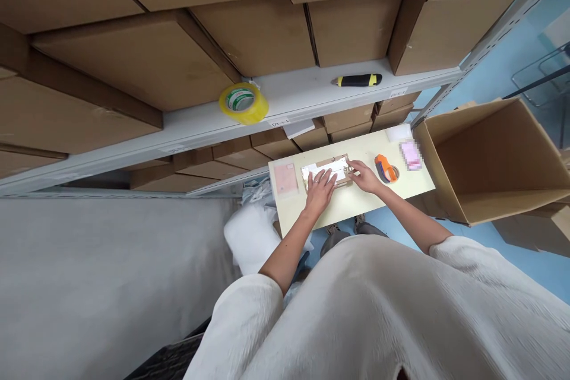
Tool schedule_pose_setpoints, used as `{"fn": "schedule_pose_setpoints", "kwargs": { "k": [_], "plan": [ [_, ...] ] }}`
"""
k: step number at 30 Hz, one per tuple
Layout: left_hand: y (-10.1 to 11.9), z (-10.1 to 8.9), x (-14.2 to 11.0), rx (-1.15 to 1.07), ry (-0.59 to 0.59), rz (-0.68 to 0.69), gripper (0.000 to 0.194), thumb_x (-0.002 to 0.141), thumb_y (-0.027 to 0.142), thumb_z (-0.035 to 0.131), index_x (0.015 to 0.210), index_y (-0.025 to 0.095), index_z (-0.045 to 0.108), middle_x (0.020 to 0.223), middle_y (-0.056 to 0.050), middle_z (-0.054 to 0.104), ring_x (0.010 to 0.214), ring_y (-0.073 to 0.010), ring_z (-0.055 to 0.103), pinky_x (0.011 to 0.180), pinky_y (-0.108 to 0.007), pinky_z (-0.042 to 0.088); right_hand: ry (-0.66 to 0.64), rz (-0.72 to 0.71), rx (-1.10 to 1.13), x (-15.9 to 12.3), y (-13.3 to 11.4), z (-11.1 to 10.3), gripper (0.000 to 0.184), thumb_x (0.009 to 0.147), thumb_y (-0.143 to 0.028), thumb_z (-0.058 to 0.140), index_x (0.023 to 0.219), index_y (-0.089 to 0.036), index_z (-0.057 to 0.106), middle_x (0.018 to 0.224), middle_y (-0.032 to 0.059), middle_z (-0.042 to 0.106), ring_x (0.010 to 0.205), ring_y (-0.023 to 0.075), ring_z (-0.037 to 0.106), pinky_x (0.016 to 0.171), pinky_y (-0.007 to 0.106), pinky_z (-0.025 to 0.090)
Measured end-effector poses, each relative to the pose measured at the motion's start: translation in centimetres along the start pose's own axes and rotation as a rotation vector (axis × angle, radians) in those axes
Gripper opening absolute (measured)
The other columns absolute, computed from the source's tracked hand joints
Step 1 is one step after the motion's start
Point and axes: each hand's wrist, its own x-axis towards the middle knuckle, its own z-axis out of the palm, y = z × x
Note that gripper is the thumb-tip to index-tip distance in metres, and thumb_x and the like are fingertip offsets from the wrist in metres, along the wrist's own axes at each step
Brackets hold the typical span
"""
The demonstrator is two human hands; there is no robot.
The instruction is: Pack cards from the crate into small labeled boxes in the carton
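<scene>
A small brown clipboard [333, 161] with white paper [339, 169] on it lies on a cream tabletop [342, 208]. My left hand [319, 191] rests flat on the paper, its fingers spread. At the board's right end, my right hand [364, 177] has its fingers bent around the shiny metal clip [348, 170]. To the right of that hand sits an orange tape dispenser [385, 168]. A pale pink sheet or case [285, 179] lies left of the clipboard.
Cardboard boxes [258, 29] fill the grey shelf [294, 90] above the table. Yellow tape [244, 103] and a black-and-yellow utility knife [358, 80] sit on its edge. An open carton [499, 154] stands right of the table. White foam wrap [252, 237] lies left.
</scene>
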Motion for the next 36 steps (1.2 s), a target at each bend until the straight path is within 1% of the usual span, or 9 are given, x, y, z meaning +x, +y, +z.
{"fn": "schedule_pose_setpoints", "kwargs": {
  "k": [5,12,15,18,21,24,30,33,36],
  "plan": [
    [-0.7,-0.3,0.1,0.005,0.058,-0.006,0.038,0.107,0.042,0.062,0.143,0.034,0.073,0.166,-0.011,0.061,0.165,-0.0373,0.039,0.14,-0.067,0.0,0.0,-0.008,0.028,1.2,-0.5,0.8,0.06,0.102,-0.035,0.065,0.162,-0.03,0.063,0.158,0.0136,0.058,0.122,0.0297,0.07,0.106,0.05,0.064],
    [-2.4,-0.9,-2.4,0.418,0.003,-0.007,0.047,0.114,0.035,0.045,0.155,0.03,0.065,0.173,-0.011,0.053,0.164,-0.0356,0.042,0.139,-0.067,0.012,-0.009,-0.09,0.007,1.8,-0.7,3.7,0.06,0.1,-0.029,0.064,0.161,-0.031,0.063,0.157,0.0104,0.06,0.141,0.0311,0.062,0.124,0.051,0.053],
    [-3.1,-0.4,-3.1,0.473,-0.013,-0.012,0.048,0.114,0.033,0.045,0.157,0.03,0.064,0.173,-0.011,0.053,0.163,-0.0355,0.045,0.138,-0.065,0.019,-0.033,-0.086,-0.071,1.7,-0.1,4.4,0.062,0.099,-0.027,0.064,0.161,-0.031,0.063,0.155,0.0112,0.061,0.145,0.0323,0.06,0.128,0.052,0.049],
    [-3.4,0.9,-3.0,0.459,-0.038,0.003,0.048,0.112,0.03,0.048,0.157,0.031,0.065,0.171,-0.011,0.055,0.163,-0.0351,0.045,0.138,-0.064,0.021,-0.078,-0.045,-0.106,0.9,1.0,4.2,0.063,0.1,-0.027,0.062,0.162,-0.029,0.061,0.156,0.0134,0.06,0.141,0.0332,0.063,0.124,0.053,0.052],
    [-3.3,2.3,-2.5,0.423,-0.052,0.031,0.048,0.111,0.027,0.049,0.155,0.031,0.066,0.171,-0.012,0.056,0.164,-0.0352,0.045,0.139,-0.065,0.019,-0.091,-0.013,-0.092,-0.3,2.1,3.3,0.061,0.101,-0.03,0.061,0.162,-0.029,0.059,0.158,0.0132,0.059,0.134,0.0313,0.066,0.119,0.05,0.056],
    [-3.0,3.3,-2.0,0.393,-0.035,0.038,0.047,0.111,0.026,0.048,0.155,0.029,0.066,0.171,-0.013,0.055,0.164,-0.0358,0.044,0.139,-0.067,0.017,-0.008,0.047,-0.144,-1.6,3.3,1.3,0.058,0.103,-0.034,0.06,0.16,-0.026,0.059,0.157,0.0147,0.059,0.129,0.031,0.067,0.116,0.05,0.056],
    [-3.1,3.7,-1.9,0.35,-0.019,0.022,0.046,0.111,0.028,0.049,0.154,0.03,0.066,0.171,-0.013,0.056,0.165,-0.036,0.043,0.139,-0.067,0.015,0.267,0.438,-0.553,-4.3,6.5,-4.8,0.04,0.102,-0.039,0.061,0.136,-0.018,0.069,0.134,0.0217,0.07,0.126,0.0399,0.063,0.107,0.057,0.051],
    [-3.2,3.6,-2.1,0.373,-0.03,0.03,0.049,0.113,0.029,0.042,0.158,0.028,0.064,0.172,-0.013,0.054,0.166,-0.0359,0.04,0.139,-0.067,0.014,0.22,0.614,-0.672,-5.2,7.9,-6.4,0.036,0.099,-0.04,0.066,0.129,-0.02,0.069,0.134,0.0221,0.07,0.125,0.0417,0.062,0.105,0.055,0.049],
    [-3.2,3.4,-2.2,0.385,-0.043,0.04,0.054,0.113,0.028,0.039,0.164,0.027,0.058,0.174,-0.012,0.052,0.167,-0.0347,0.039,0.14,-0.066,0.014,0.102,0.669,-0.714,-5.5,8.6,-6.5,0.029,0.1,-0.037,0.064,0.123,-0.02,0.07,0.129,0.0204,0.07,0.125,0.0412,0.063,0.104,0.054,0.047]
  ]
}}
